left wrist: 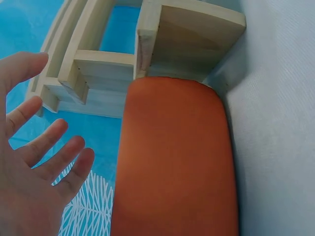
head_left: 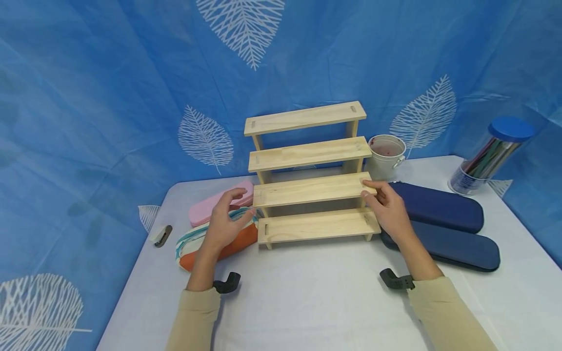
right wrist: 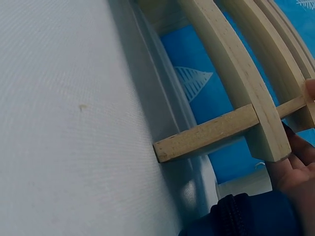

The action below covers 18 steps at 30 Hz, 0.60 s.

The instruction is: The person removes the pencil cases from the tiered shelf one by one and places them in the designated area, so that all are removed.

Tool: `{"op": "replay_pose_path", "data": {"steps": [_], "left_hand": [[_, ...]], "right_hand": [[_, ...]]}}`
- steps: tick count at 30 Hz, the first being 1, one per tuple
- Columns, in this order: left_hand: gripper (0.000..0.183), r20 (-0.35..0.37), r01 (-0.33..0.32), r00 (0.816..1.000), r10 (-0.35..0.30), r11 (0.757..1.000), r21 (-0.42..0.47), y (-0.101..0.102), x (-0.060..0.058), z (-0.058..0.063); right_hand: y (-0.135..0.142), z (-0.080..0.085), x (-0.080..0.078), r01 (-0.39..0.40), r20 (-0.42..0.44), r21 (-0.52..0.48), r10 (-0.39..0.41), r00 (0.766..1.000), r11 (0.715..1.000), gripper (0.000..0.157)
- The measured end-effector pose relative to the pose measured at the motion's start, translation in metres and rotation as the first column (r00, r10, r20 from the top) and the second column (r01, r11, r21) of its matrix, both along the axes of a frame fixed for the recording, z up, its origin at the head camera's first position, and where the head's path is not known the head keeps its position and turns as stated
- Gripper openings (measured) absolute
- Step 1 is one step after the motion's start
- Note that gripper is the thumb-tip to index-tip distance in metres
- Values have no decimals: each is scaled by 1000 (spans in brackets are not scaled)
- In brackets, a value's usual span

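A four-tiered wooden shelf rack (head_left: 312,191) stands on the table in the head view, its boards rising like steps toward the curtain. My right hand (head_left: 387,207) grips the right end of the second board from the bottom; in the right wrist view part of that hand (right wrist: 300,169) shows beside the board ends. My left hand (head_left: 225,219) hovers left of the rack with spread fingers and holds nothing. Below it lies a striped pencil case (head_left: 239,243) with an orange side, which fills much of the left wrist view. A pink case (head_left: 210,207) lies just behind.
Two dark blue zip cases (head_left: 443,207) lie right of the rack, near my right forearm. Behind them stand a white bucket (head_left: 381,163) and a clear blue-lidded tube (head_left: 489,158) of pencils. A small stapler (head_left: 162,236) sits at the table's left edge. Blue leaf-print curtain (head_left: 307,53) hangs behind.
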<state>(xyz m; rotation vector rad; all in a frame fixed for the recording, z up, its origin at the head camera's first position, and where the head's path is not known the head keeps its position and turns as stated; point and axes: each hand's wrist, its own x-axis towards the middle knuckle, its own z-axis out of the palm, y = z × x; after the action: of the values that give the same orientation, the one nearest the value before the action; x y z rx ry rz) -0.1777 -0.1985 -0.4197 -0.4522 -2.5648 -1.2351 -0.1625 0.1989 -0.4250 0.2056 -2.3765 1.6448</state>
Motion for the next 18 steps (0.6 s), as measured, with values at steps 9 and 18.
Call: {"op": "replay_pose_path", "data": {"steps": [9, 18], "left_hand": [[59, 14, 13, 1000, -12, 996, -85, -2, 0, 1], [63, 35, -30, 999, 37, 982, -184, -6, 1, 0]], "right_hand": [[14, -23, -13, 6, 20, 63, -7, 1000, 998, 40], [18, -23, -13, 23, 14, 151, -25, 1000, 988, 41]]}}
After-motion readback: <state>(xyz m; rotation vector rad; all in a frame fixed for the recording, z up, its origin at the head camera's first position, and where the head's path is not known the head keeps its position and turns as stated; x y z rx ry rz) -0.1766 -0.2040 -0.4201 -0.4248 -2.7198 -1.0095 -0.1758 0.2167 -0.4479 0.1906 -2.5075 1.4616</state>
